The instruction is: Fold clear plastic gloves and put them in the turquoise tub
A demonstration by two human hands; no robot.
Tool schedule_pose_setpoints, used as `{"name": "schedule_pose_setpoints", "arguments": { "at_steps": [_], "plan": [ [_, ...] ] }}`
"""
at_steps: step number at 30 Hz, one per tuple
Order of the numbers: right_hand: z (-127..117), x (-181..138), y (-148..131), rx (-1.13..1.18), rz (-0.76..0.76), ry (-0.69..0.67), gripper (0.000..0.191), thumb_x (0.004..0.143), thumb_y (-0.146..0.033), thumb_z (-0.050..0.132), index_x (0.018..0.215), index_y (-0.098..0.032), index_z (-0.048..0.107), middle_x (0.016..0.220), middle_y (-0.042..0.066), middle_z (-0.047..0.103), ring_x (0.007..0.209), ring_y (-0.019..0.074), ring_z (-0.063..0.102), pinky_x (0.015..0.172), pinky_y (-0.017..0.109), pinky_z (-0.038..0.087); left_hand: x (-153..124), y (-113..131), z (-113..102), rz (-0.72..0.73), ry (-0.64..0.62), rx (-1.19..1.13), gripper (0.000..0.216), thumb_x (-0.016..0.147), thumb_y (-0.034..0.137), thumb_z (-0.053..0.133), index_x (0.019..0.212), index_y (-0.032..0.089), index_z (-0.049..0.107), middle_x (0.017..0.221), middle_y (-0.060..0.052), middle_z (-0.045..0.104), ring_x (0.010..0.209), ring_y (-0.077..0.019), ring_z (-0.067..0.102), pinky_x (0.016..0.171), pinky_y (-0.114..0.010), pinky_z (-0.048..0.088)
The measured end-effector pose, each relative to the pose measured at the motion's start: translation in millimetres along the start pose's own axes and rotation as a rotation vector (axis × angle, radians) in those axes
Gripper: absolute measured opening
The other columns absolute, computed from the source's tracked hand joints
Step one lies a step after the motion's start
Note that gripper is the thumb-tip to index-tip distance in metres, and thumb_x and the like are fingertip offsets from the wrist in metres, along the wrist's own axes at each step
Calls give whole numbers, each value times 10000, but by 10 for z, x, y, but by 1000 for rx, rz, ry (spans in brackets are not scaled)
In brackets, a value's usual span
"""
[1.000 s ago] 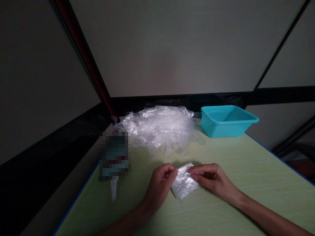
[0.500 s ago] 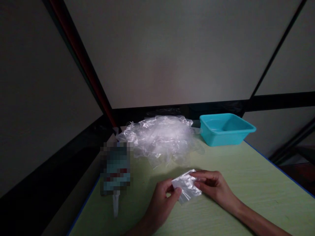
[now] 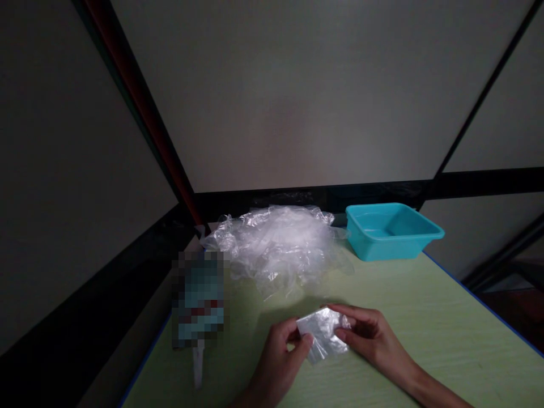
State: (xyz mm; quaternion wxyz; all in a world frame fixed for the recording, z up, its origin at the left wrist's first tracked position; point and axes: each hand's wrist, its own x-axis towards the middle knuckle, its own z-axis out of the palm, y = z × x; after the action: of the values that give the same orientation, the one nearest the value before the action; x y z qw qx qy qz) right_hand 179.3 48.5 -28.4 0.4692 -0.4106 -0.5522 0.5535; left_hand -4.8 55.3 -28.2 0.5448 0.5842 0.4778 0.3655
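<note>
A small folded clear plastic bag (image 3: 323, 335) is held between my two hands, just above the table at its near side. My left hand (image 3: 283, 351) pinches its left edge, with the thumb in front. At the right edge, the thumb and fingers of my right hand (image 3: 369, 334) close on the shiny film. Beyond the hands lies a loose heap of crumpled clear plastic bags (image 3: 284, 238).
At the back right of the pale green table (image 3: 425, 317) stands a turquoise plastic basin (image 3: 389, 249). A blurred-out bluish object (image 3: 202, 300) with a pale strip below it is on the left. Wall panels (image 3: 297, 102) rise behind the table.
The view has tilted slightly, so everything sits a little lower. Both hands keep hold of the folded plastic bag; the right fingers have shifted slightly along its top edge.
</note>
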Motion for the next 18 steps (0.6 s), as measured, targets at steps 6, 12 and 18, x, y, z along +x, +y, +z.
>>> {"name": "schedule_pose_setpoints", "arguments": {
  "at_steps": [6,12,18],
  "plan": [
    [-9,5,-26,-105,9,52,170,707,-302,647,849,-232,709,809,37,705,708,182,628,631,256,482,36,127,24,-39,-117,-50,130,679,191,539,782,119,569,733,-73,661,713,-210,607,653,-286,433],
    [-343,58,-474,-210,-37,196,184,697,-305,645,860,-243,701,880,36,697,737,181,631,606,246,495,151,294,78,-123,-221,-68,155,646,72,509,778,152,493,560,-10,653,573,-151,597,583,-240,397],
    [-882,148,-911,-338,-115,364,224,636,-322,699,845,-240,697,892,38,692,795,193,618,702,288,492,753,709,432,-54,-155,-181,36,692,101,556,673,131,552,648,-22,620,612,-127,568,538,-211,374]
  ]
}}
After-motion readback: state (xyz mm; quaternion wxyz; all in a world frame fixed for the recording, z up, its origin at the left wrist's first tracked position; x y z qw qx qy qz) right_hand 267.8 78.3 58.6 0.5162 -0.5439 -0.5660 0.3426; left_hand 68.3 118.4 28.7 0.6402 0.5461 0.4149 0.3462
